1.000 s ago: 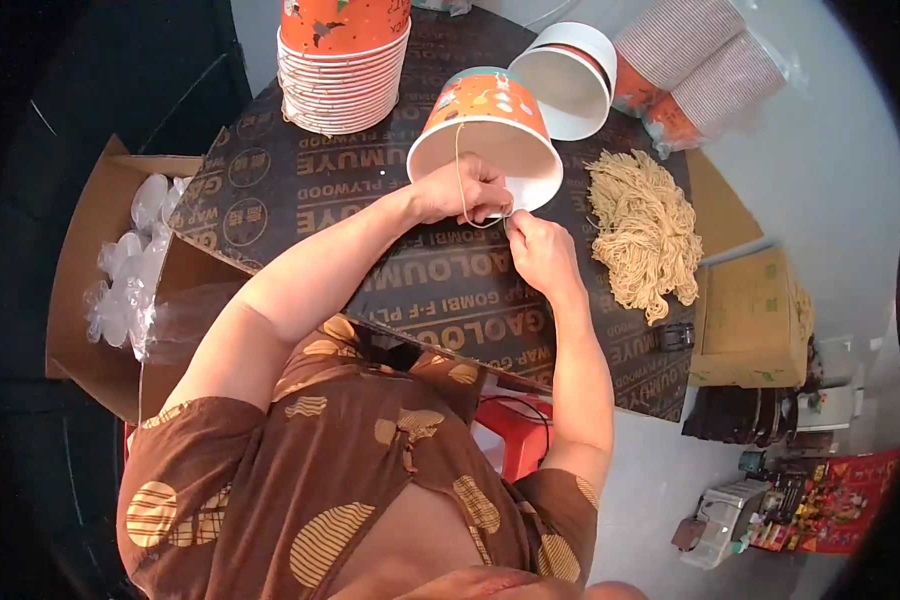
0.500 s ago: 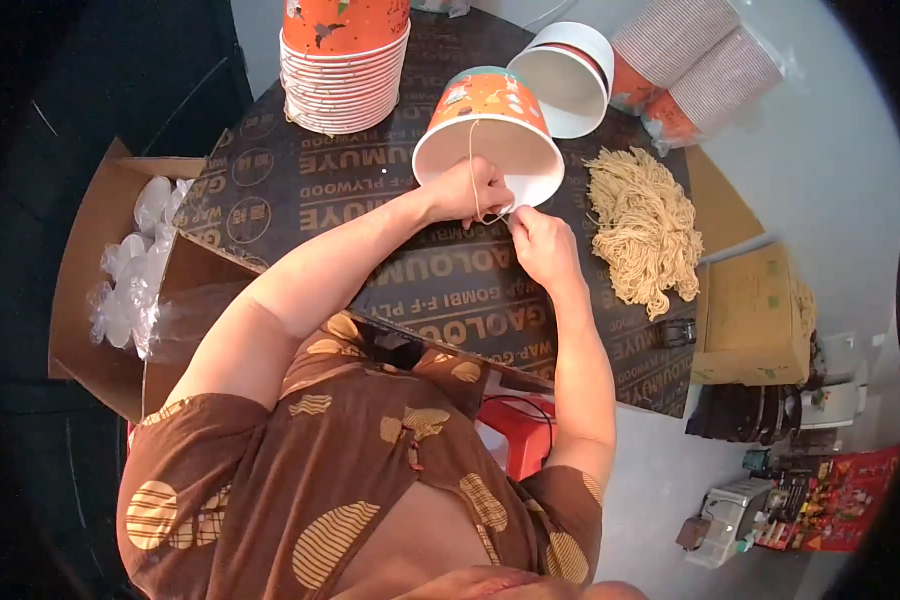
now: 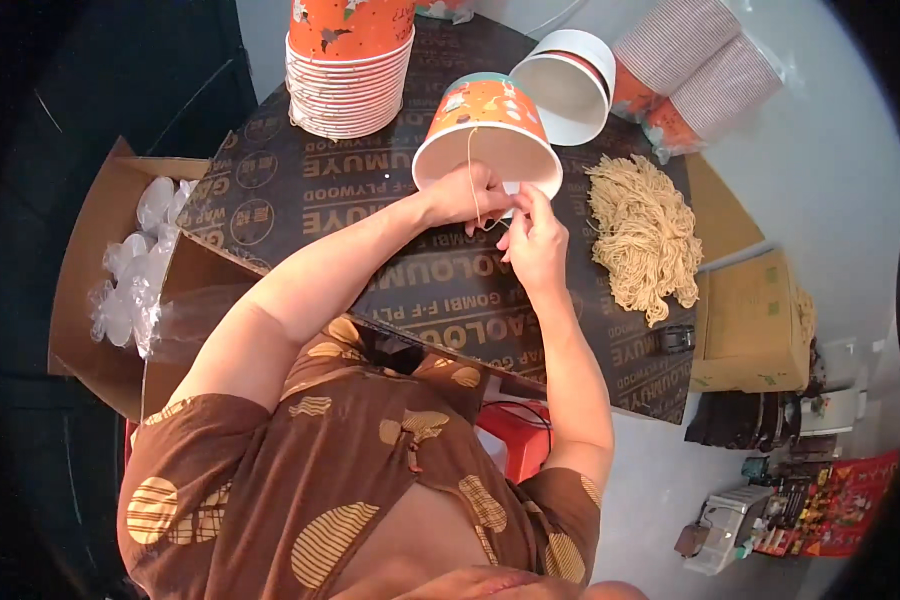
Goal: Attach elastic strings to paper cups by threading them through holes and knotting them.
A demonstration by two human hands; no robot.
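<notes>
An orange printed paper bucket (image 3: pixel 490 100) lies tipped on the dark table, its white opening facing me. A thin cream string (image 3: pixel 472 152) hangs over its rim and runs down to my hands. My left hand (image 3: pixel 467 194) is closed on the string in front of the bucket's mouth, its fingers partly hidden. Close beside it, my right hand (image 3: pixel 536 238) pinches at the string by the lower rim, fingertips nearly touching those of the left. Right of the hands lies a loose heap of cream strings (image 3: pixel 646 238).
A tall stack of orange buckets (image 3: pixel 348 95) stands far left. White-lined buckets (image 3: pixel 562 98) lie behind the tipped one, with wrapped stacks (image 3: pixel 682 45) farther right. An open carton (image 3: pixel 90 270) of clear plastic items is at the left edge, a closed carton (image 3: pixel 750 320) at the right.
My right hand has shifted up and turned, bringing its fingers closer to my left hand at the string. The left hand and tipped bucket stay nearly in place.
</notes>
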